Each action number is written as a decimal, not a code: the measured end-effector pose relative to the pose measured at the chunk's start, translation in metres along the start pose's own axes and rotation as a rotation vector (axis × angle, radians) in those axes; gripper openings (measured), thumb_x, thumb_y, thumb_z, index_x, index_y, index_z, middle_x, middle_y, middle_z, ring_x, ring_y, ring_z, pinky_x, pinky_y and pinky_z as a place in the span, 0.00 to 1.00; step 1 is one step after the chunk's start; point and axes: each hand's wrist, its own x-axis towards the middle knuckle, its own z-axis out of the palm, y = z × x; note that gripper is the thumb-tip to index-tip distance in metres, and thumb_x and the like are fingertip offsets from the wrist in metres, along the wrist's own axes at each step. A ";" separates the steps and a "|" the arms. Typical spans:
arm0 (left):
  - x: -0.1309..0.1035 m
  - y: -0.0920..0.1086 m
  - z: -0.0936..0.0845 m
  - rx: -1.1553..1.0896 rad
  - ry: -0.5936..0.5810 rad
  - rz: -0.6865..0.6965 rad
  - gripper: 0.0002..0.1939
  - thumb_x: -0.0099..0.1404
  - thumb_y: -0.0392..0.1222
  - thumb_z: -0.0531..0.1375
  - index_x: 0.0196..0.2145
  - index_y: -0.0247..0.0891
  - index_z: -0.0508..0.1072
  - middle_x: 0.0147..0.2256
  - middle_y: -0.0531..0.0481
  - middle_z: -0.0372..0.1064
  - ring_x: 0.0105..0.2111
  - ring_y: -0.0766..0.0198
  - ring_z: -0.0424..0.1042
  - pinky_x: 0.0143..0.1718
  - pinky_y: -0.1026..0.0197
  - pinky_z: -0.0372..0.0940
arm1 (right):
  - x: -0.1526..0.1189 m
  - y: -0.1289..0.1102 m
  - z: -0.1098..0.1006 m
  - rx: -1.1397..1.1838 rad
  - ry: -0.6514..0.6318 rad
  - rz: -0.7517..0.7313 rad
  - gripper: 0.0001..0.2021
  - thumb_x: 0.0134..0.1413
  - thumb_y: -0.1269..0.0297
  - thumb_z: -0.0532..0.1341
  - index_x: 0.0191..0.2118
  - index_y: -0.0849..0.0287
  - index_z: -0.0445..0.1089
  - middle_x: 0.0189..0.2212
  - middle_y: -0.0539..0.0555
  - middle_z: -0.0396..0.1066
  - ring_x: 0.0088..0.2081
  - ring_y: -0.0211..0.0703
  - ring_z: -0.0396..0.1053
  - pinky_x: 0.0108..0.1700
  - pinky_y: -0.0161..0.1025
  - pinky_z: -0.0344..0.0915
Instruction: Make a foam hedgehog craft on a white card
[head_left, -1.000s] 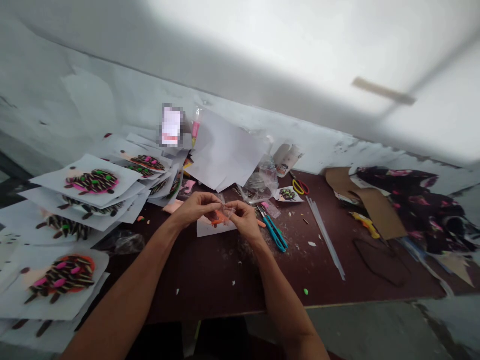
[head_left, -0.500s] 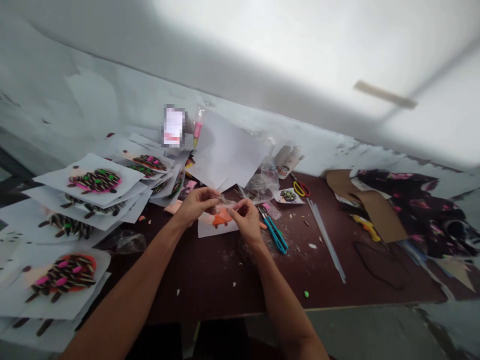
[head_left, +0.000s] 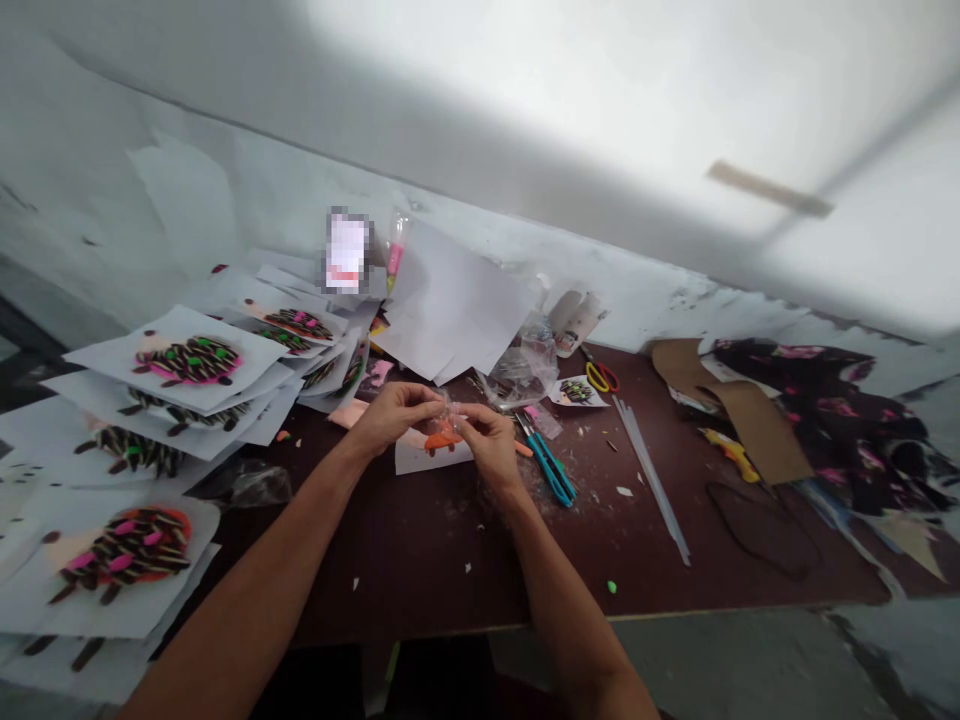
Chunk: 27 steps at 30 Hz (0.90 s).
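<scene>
Watching remotely, I have the left hand [head_left: 391, 415] and right hand [head_left: 491, 442] nearly meeting, thumbs and forefingers drawn into tight pinches with clear film [head_left: 451, 409] crumpled between them. I read it as gripped at both ends, though the exact hold is too small to confirm. Orange piece [head_left: 441, 439] lies just below and between the fingertips, on the card [head_left: 412, 462]; long axis roughly left to right, judging by what shows. Right thumb looks nearer to it; whether film touches it, I cannot tell. Wrists bend inward, backs of hands up, forearms converging from lower left and lower right. Blue tool [head_left: 556, 482] lies right of the right fingers; peach piece [head_left: 346, 412] left of the left fingers.
</scene>
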 end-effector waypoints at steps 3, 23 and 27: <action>0.000 0.000 -0.001 0.071 -0.015 0.031 0.18 0.53 0.53 0.71 0.28 0.33 0.77 0.25 0.50 0.75 0.23 0.68 0.71 0.28 0.64 0.71 | -0.002 -0.002 0.002 -0.029 0.017 -0.043 0.08 0.52 0.58 0.68 0.35 0.54 0.81 0.36 0.53 0.79 0.35 0.43 0.72 0.39 0.39 0.69; 0.006 -0.010 0.003 0.154 -0.030 0.041 0.03 0.54 0.37 0.63 0.29 0.35 0.75 0.25 0.51 0.75 0.26 0.65 0.75 0.31 0.63 0.72 | -0.005 -0.002 0.004 -0.200 -0.036 -0.159 0.10 0.56 0.68 0.64 0.41 0.50 0.82 0.40 0.53 0.74 0.35 0.41 0.70 0.40 0.38 0.68; 0.006 -0.014 0.006 0.083 0.003 0.098 0.11 0.51 0.36 0.65 0.34 0.37 0.71 0.27 0.54 0.75 0.28 0.65 0.76 0.32 0.63 0.72 | -0.004 0.001 0.001 -0.272 -0.047 -0.180 0.10 0.56 0.68 0.65 0.41 0.51 0.81 0.41 0.54 0.74 0.34 0.40 0.70 0.40 0.38 0.69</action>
